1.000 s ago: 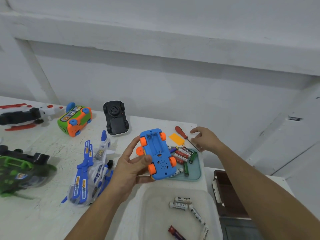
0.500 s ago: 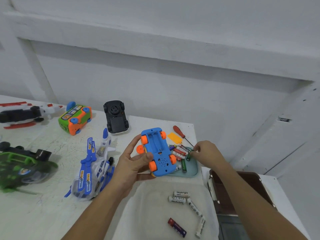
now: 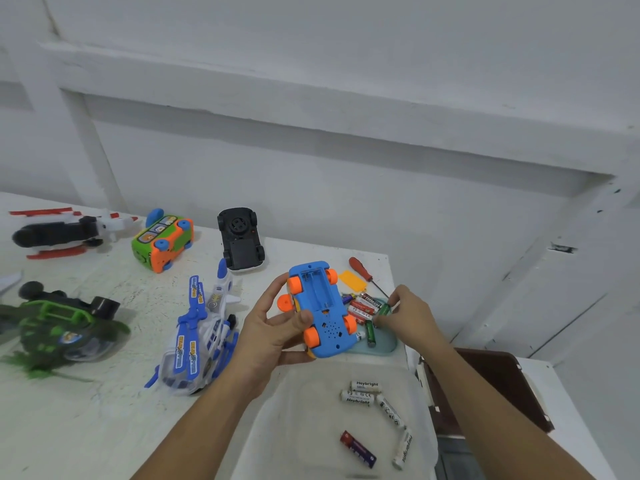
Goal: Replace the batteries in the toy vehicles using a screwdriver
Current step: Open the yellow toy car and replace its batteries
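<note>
Our left hand (image 3: 273, 327) grips the blue toy car (image 3: 320, 308) above the worktop (image 3: 104, 427), thumb across its underside and fingers curled behind it. The car is turned belly up, orange wheels showing, and its battery bay stands uncovered and bare.

Our right hand (image 3: 407, 318) reaches into the teal tray (image 3: 388, 348) by the worktop's right edge, thumb and fingertips pinching a green battery (image 3: 383, 309). In the same tray lie several red batteries (image 3: 362, 308) side by side, a darker green cell (image 3: 370, 332) and a purple cell (image 3: 347, 298) partly hidden by the car.

Nearer us, at the worktop's near right corner, sits a clear tub (image 3: 304, 420). It holds four white batteries (image 3: 360, 393) marked Heybright and one red-and-blue battery (image 3: 357, 449), all lying loose on its floor.

The red-handled screwdriver (image 3: 360, 268) lies at the far right corner, with the orange cover (image 3: 351, 279) just beside it. A black car (image 3: 240, 239) rests upside down along the far edge.
</note>
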{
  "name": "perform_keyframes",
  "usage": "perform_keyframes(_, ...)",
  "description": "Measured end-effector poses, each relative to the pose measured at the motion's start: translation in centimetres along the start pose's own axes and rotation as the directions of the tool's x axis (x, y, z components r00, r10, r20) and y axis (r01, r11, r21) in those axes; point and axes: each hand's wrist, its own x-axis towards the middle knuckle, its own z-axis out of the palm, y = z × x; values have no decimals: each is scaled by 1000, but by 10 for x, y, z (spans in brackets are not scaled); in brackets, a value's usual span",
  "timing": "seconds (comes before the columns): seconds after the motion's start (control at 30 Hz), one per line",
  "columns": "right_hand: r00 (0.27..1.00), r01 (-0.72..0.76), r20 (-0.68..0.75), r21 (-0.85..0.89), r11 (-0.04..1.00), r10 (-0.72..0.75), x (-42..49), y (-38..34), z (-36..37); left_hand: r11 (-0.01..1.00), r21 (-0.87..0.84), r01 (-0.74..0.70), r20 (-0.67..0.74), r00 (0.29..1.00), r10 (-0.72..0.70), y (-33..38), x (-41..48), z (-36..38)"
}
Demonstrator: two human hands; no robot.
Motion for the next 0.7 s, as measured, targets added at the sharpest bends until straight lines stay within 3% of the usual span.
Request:
perform_keyframes(0.17,996,81,-34,101,992,-78,-18,-6,0,1000,10,-21,20,1000,21,2,-2,0)
perform_keyframes(0.23,995,77,-76,264,961,-59,-26,-16,-10,999,20,-31,31,999,31,3,-4,1)
perform_keyframes(0.3,997,69,-55,572,817,-45,-38,-34,-27,999,26,-43,38,998,42,5,-5,2)
perform_keyframes(0.37,988,139,-53,702,699,-144,-54,-55,-42,998,30,-51,42,998,50,6,-5,4)
perform_keyframes(0.57,941,338,-139,426,839,-308,-101,-98,-33,997,37,-69,63,996,67,8,-5,9)
perform_keyframes(0.7,868,470,-268,175,865,-417,-104,-100,-10,996,55,-76,72,995,72,9,-2,9)
